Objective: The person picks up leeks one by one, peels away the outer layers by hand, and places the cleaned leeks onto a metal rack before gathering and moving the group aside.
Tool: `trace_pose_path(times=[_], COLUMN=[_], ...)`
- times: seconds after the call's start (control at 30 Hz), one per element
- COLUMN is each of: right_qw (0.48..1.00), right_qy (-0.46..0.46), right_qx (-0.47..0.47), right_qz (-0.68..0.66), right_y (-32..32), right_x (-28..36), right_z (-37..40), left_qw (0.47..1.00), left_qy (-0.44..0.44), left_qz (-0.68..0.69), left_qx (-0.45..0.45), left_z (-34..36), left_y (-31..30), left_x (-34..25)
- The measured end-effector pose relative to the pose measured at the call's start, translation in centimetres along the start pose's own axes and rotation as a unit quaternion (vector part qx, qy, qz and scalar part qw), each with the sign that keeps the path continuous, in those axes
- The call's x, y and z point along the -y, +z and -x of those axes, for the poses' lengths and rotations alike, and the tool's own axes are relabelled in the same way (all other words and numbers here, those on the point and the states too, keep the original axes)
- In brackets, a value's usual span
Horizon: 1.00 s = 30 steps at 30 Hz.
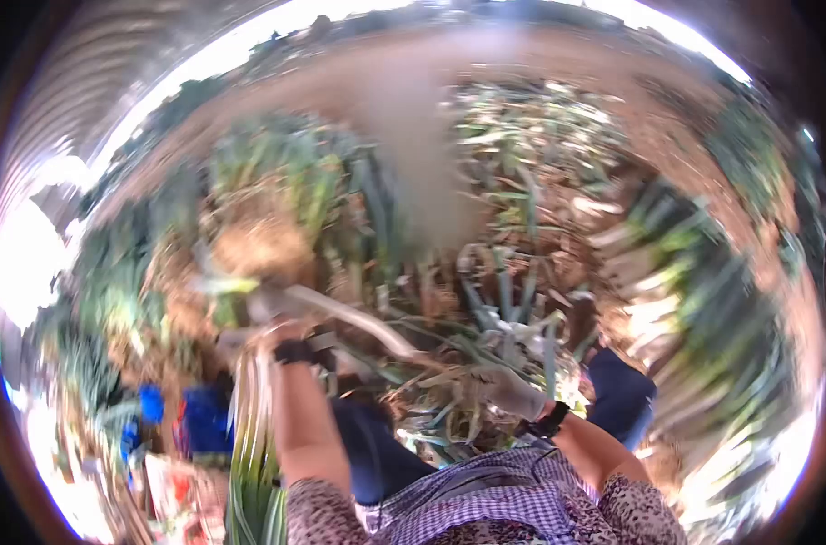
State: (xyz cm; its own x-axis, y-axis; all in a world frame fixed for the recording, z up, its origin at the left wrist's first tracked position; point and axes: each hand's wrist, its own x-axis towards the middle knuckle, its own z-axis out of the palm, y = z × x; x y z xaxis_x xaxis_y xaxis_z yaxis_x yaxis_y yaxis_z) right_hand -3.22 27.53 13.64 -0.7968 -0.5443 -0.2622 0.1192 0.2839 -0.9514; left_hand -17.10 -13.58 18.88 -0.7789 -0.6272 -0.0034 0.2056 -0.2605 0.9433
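Note:
My left hand [275, 318], in a pale glove with a dark band at the wrist, is closed around a leek [249, 427]. Its green leaves hang down beside my forearm, and motion blurs its white end. From near this hand a long whitish strip [354, 318] stretches toward the right, too blurred to tell stem from peeled leaf. My right hand [508, 391], also gloved, with a black watch or band, is over loose leaves between my knees. Its fingers look curled in, and what they hold cannot be made out among the dry leaf scraps [440, 391].
Upright leeks with earthy roots [258, 241] stand in bunches ahead and left. A row of leeks with white stems [667, 318] lies at the right. Leaf trimmings [536, 127] are heaped farther out. Blue objects [204, 422] and a pale crate-like thing [181, 490] are at lower left.

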Motion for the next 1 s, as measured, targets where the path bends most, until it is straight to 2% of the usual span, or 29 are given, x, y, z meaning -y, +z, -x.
trace_pose_path(times=[0.03,0.07,0.1,0.13,0.17,0.2,0.23,0.27,0.3,0.33,0.37,0.4,0.43,0.47,0.5,0.53,0.57,0.63,0.67,0.7,0.73,0.77,0.83,0.87,0.9,0.93,0.97,1.0], right_qw=[0.997,0.987,0.974,0.956,0.934,0.92,0.918,0.925,0.921,0.888,0.809,0.803,0.819,0.832,0.843,0.83,0.771,0.679,0.63,0.582,0.629,0.564,0.346,0.236,0.144,0.074,-0.051,-0.001], right_qy=[0.045,0.097,0.106,0.079,0.029,-0.025,-0.073,-0.127,-0.187,-0.224,-0.316,-0.316,-0.252,-0.187,-0.122,-0.168,-0.187,-0.228,-0.224,-0.196,-0.109,-0.027,0.213,0.345,0.43,0.484,0.448,0.526], right_qx=[-0.03,-0.063,-0.087,-0.097,-0.109,-0.134,-0.171,-0.224,-0.269,-0.319,-0.405,-0.417,-0.413,-0.406,-0.396,-0.444,-0.52,-0.61,-0.655,-0.709,-0.758,-0.813,-0.861,-0.836,-0.805,-0.775,-0.747,-0.764], right_qz=[0.06,0.115,0.182,0.264,0.338,0.367,0.35,0.279,0.21,0.242,0.286,0.286,0.31,0.329,0.343,0.292,0.316,0.339,0.353,0.348,0.134,0.14,0.306,0.355,0.383,0.4,0.489,0.374], right_y=[-1.4,-2.7,-4.0,-4.9,-5.6,-5.7,-5.2,-4.5,-3.8,-3.4,-2.6,-2.8,-3.5,-4.2,-5.0,-6.7,-8.1,-11.5,-13.1,-14.0,-13.4,-14.0,-12.8,-11.3,-9.6,-8.4,-7.7,-7.6], right_x=[-1.1,-2.5,-4.3,-5.7,-6.5,-5.6,-3.8,-1.4,1.2,8.7,7.3,9.1,9.7,10.0,10.4,9.5,7.9,5.9,4.6,3.3,4.3,2.3,-1.3,-2.8,-4.1,-5.3,-6.7,-8.2], right_z=[2.2,4.9,6.3,6.0,4.4,2.5,0.7,-0.9,-2.4,1.4,-2.5,-1.4,-0.6,0.3,2.0,4.8,7.6,17.4,23.8,30.9,38.1,45.2,60.0,66.4,71.3,74.3,75.8,75.5], left_qw=[0.982,0.929,0.88,0.842,0.84,0.776,0.824,0.848,0.888,0.922,0.929,0.935,0.939,0.953,0.921,0.868,0.802,0.789,0.739,0.682,0.638,0.595,0.595,0.606,0.614,0.642,0.668,0.69], left_qy=[0.077,0.145,0.179,0.201,0.21,0.208,0.179,0.214,0.189,0.161,0.157,0.151,0.143,0.033,-0.018,-0.089,-0.164,-0.083,-0.179,-0.278,-0.28,-0.278,-0.261,-0.247,-0.234,-0.252,-0.269,-0.288], left_qz=[-0.175,-0.341,-0.44,-0.5,-0.497,-0.595,-0.536,-0.48,-0.405,-0.326,-0.297,-0.267,-0.237,-0.127,-0.051,0.018,0.064,0.074,0.143,0.198,0.185,0.172,0.122,0.089,0.057,0.038,0.017,-0.008], left_qx=[0.009,0.01,0.02,0.033,0.061,0.011,0.039,0.076,0.105,0.13,0.155,0.18,0.205,0.274,0.385,0.488,0.571,0.604,0.634,0.647,0.693,0.735,0.75,0.751,0.751,0.723,0.694,0.664], left_z=[-2.0,-3.3,-4.7,-6.1,-8.1,-2.3,-1.8,-3.3,-3.9,-4.4,-0.2,4.7,9.6,12.2,13.4,14.6,15.8,33.4,38.8,44.3,46.2,47.4,47.7,46.7,45.5,44.2,42.5,40.5], left_y=[-3.2,-5.3,-6.5,-7.2,-8.5,-2.7,-1.0,-0.8,0.7,2.1,5.9,10.1,14.2,16.8,19.5,22.2,24.9,30.4,31.5,32.7,32.5,32.3,31.3,30.5,29.6,28.7,27.6,26.7], left_x=[0.3,0.9,1.4,2.4,4.3,0.6,1.5,4.7,7.1,9.5,8.9,7.7,6.6,6.4,7.3,8.1,8.9,1.8,0.5,-0.9,-0.5,0.1,1.3,2.5,3.7,5.4,7.0,8.1])
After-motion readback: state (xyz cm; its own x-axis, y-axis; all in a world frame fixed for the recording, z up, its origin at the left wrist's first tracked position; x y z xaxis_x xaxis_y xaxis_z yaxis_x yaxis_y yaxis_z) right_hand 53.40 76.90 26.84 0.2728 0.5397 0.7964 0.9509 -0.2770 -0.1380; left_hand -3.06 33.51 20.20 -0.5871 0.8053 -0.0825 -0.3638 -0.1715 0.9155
